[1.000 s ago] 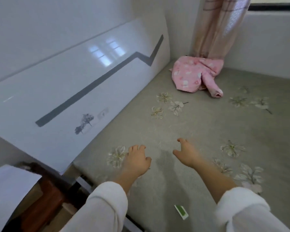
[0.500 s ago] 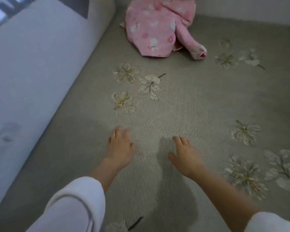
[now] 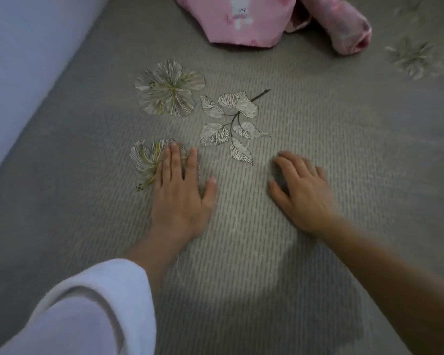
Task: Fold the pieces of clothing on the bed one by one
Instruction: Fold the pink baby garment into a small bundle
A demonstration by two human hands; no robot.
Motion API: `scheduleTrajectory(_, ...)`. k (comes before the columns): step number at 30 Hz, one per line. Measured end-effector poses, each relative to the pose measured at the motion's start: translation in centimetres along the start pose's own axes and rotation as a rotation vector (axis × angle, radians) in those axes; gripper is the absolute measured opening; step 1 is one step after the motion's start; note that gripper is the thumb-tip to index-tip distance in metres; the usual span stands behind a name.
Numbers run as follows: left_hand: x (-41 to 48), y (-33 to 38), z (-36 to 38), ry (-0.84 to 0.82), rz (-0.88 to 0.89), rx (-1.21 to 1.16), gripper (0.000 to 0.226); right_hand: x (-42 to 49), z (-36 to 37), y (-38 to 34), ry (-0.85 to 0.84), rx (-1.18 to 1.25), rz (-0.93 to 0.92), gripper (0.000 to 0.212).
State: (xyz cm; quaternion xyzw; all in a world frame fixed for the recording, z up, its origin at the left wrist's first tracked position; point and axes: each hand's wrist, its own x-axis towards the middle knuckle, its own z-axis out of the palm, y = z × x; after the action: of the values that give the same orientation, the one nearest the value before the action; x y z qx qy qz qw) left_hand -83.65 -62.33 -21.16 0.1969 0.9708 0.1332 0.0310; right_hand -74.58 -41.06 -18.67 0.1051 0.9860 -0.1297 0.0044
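Left hand (image 3: 180, 198): no grip on anything, palm down, fingers straight and slightly spread, flat on the bed (image 3: 267, 278). Its fingertips overlap a printed flower (image 3: 144, 160) on the cover.

Right hand (image 3: 305, 198): no grip either, palm down, fingers loosely bent, nothing held. It is blurred, so I cannot tell if it touches the cover or hangs just above it. The hands are side by side and apart, with bare cover between them.

A white sleeve (image 3: 87, 308) covers the left forearm up to just short of the wrist. The right forearm is bare in view.

Just beyond the hands: a leaf sprig print (image 3: 231, 124), and a larger flower print (image 3: 169, 88) to its left.

Pink garment (image 3: 244, 21): far edge of view, well apart from both hands, bunched up and unfolded, partly cut off by the frame. Its cuffed sleeve (image 3: 344, 26) sticks out to the right.

A white panel (image 3: 23, 47) runs along the bed's left side.
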Motion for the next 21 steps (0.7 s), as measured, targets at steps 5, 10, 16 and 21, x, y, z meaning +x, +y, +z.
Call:
scheduleTrajectory(5, 0.2, 0.3, -0.6, -0.036, -0.039, -0.040, 0.072, 12.2, -1.7, 0.7, 0.059, 0.138, 0.170, 0.055)
scheduleTrajectory(10, 0.3, 0.5, -1.3, -0.075, -0.057, -0.078, 0.070, 22.3, -3.8, 0.4, 0.176, 0.336, 0.222, 0.068)
scheduleTrajectory(16, 1.1, 0.9, -1.9, -0.105, -0.073, -0.084, 0.071, 29.7, -6.3, 0.8, 0.142, -0.284, 0.029, 0.111)
scheduleTrajectory(21, 1.0, 0.8, -1.8, -0.136, -0.079, -0.065, 0.072, 31.9, -5.7, 1.4, 0.095, -0.479, 0.060, 0.054)
